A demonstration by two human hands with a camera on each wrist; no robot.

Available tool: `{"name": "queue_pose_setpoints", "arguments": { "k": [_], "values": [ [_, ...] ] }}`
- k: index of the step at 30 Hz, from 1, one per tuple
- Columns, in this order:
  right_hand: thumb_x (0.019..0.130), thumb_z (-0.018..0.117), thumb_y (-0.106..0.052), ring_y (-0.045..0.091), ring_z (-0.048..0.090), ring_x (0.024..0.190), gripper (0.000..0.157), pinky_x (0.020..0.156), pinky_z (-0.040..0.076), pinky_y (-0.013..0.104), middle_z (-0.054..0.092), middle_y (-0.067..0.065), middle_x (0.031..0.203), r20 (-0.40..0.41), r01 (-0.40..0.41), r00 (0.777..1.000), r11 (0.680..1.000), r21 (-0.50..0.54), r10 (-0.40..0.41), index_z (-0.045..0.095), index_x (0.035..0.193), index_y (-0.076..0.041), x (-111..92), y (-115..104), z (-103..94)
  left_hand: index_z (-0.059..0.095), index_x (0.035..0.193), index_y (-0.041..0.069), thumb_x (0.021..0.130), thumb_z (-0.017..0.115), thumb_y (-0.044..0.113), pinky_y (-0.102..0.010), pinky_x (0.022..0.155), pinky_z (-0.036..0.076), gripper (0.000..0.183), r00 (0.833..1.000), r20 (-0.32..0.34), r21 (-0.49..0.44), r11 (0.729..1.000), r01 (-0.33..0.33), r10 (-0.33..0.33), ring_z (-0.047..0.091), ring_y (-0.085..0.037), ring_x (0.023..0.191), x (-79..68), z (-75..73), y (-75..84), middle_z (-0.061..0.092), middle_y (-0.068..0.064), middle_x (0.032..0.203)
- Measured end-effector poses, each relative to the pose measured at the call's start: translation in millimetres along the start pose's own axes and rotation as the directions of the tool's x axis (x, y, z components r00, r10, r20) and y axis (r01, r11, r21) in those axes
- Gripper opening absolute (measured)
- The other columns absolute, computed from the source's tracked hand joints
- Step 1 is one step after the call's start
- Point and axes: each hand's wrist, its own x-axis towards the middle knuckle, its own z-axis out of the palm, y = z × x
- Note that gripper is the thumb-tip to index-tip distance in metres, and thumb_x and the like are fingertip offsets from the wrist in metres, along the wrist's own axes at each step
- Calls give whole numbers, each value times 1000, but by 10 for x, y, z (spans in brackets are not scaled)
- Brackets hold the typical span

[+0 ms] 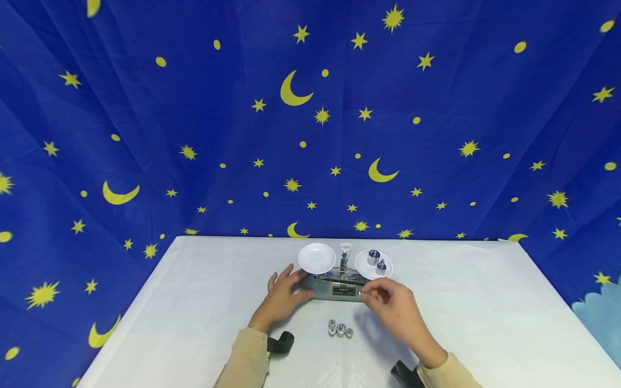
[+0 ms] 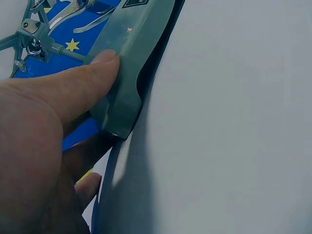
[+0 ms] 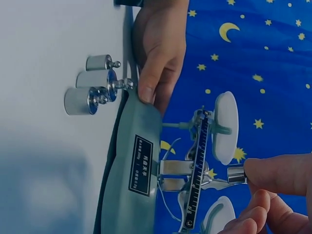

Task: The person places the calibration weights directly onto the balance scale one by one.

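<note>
A grey-green pan balance [image 1: 322, 292] stands on the table, its left white pan [image 1: 317, 258] bare. Two metal weights [image 1: 373, 257] with knobs are on the right pan [image 1: 361, 264]. My left hand [image 1: 281, 298] grips the left end of the base, thumb [image 2: 105, 66] on the front and fingers partly hidden behind. A small cylindrical metal weight [image 3: 237, 174] is pinched between the thumb and finger of my right hand [image 1: 395, 310], held in front of the balance's right side. Closer to me, several small knobbed weights [image 1: 341, 329] stand grouped on the table.
The white tabletop [image 1: 485, 312] reaches back to a blue cloth [image 1: 330, 134] printed with yellow stars and moons. Black pieces of gear [image 1: 281, 343] sit by both wrists, next to beige sleeves [image 1: 245, 355].
</note>
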Motion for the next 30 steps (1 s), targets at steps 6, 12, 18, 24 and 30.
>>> {"name": "queue_pose_setpoints", "arguments": {
  "k": [6,12,18,24,30],
  "values": [
    [82,79,-2,11,51,65,11,58,46,21,58,-2,73,-26,18,1000,1000,14,-17,73,86,-10,40,-7,-10,60,137,4,91,73,31,-68,115,-1,56,1000,-2,-3,1000,-4,4,27,-42,147,0,4,-13,56,-13,144],
    [82,79,-1,12,51,64,11,57,46,21,58,-1,72,-45,16,999,1000,2,-16,73,87,-9,85,-14,-26,60,138,4,91,73,32,-68,115,-1,56,1000,0,-6,1000,-4,4,27,-42,148,2,4,-25,56,-13,145],
    [82,78,0,12,51,63,11,56,46,21,58,0,72,-82,27,996,1000,-10,-28,73,88,-8,130,-12,-44,60,138,4,91,73,32,-67,116,-1,57,1000,2,-10,1000,-3,3,26,-42,148,1,3,-25,56,-13,145],
    [82,77,1,11,49,61,10,53,43,21,58,-1,71,-124,77,989,997,-21,-79,74,88,-7,162,14,-46,60,137,3,91,73,31,-67,116,-1,55,1000,-1,-5,1000,-6,6,27,-42,148,4,10,-29,56,-13,145],
    [82,77,2,11,49,62,11,55,43,21,57,-1,72,-163,117,979,991,-60,-126,74,87,-8,191,17,-42,60,137,4,91,73,31,-67,116,-1,55,1000,-1,3,1000,-6,6,27,-41,148,0,10,-25,57,-12,144]
  ]
}}
